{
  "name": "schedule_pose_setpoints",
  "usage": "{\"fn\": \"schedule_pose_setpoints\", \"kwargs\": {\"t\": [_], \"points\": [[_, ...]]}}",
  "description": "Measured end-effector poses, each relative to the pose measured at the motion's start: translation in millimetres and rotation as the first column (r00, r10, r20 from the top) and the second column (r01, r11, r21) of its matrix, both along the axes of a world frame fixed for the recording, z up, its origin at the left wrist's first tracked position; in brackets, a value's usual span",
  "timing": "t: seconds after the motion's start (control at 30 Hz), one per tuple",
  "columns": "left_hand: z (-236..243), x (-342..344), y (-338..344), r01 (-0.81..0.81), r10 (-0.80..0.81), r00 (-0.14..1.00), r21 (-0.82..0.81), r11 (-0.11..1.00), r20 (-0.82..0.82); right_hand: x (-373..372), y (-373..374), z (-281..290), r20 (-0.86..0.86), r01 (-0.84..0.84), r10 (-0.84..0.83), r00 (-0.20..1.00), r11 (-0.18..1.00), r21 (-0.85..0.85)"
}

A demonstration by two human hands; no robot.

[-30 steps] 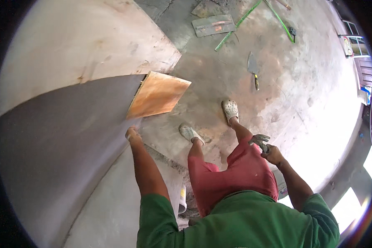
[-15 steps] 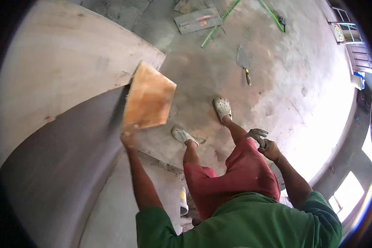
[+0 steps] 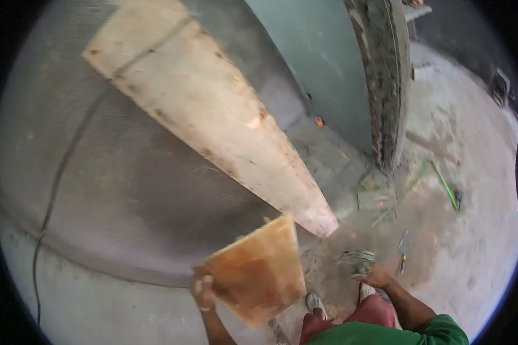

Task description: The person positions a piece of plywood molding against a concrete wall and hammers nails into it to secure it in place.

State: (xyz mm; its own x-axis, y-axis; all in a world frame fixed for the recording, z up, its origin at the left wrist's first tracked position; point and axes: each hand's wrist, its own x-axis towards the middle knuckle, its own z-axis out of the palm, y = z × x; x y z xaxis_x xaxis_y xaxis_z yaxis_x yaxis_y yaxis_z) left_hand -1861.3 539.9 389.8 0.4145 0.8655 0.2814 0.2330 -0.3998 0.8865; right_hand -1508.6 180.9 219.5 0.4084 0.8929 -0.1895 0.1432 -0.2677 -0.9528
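At its left corner, my left hand (image 3: 203, 292) grips a flat, square-edged orange-brown wooden board (image 3: 259, 270). The board is tilted, with its broad face showing, and slightly blurred. To its right, my right hand (image 3: 360, 267) hangs over the floor near my feet, its fingers grey, stretched out and smeared by motion. Nothing can be made out in it. Past the board, a long pale plywood sheet (image 3: 213, 103) stands against the grey wall (image 3: 121, 172), its narrow end near the board's top corner.
On the floor at right lie a pointed trowel (image 3: 403, 253), a flat rectangular trowel (image 3: 377, 200) and a green folding strip (image 3: 445, 184). A rough-edged wall end (image 3: 383, 86) rises ahead. A dark cable (image 3: 57, 178) runs along the left wall.
The view has swung left and up, bringing the whole plywood sheet and the wall end into sight. My left hand still holds the board, now turned and lower in the picture.
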Motion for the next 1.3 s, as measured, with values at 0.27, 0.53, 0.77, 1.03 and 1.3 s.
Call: {"fn": "schedule_pose_setpoints", "kwargs": {"t": [0.27, 0.53, 0.77, 1.03, 1.3], "points": [[176, -67, -34, -0.145, 0.096, 0.781, 0.029, 0.989, 0.617, -39, 136, 77, -0.152, -0.218, 0.258, 0.954, 0.946, 0.239], [290, -104, 21, -0.124, 0.061, 0.666, 0.030, 0.992, 0.743, -72, 183, 190, 0.092, -0.298, 0.291, 0.952, 0.825, 0.480], [340, -98, 68, 0.010, -0.106, 0.614, 0.127, 0.992, 0.782, -82, 224, 246, -0.048, -0.216, 0.280, 0.959, 0.830, 0.513], [411, -71, 64, 0.231, -0.267, 0.605, 0.156, 0.960, 0.750, -69, 263, 229, -0.052, -0.148, 0.222, 0.974, 0.791, 0.593], [473, -40, 50, 0.086, -0.229, 0.757, 0.255, 0.963, 0.612, -59, 285, 250, -0.174, 0.045, 0.054, 0.983, 0.855, 0.517]]}}
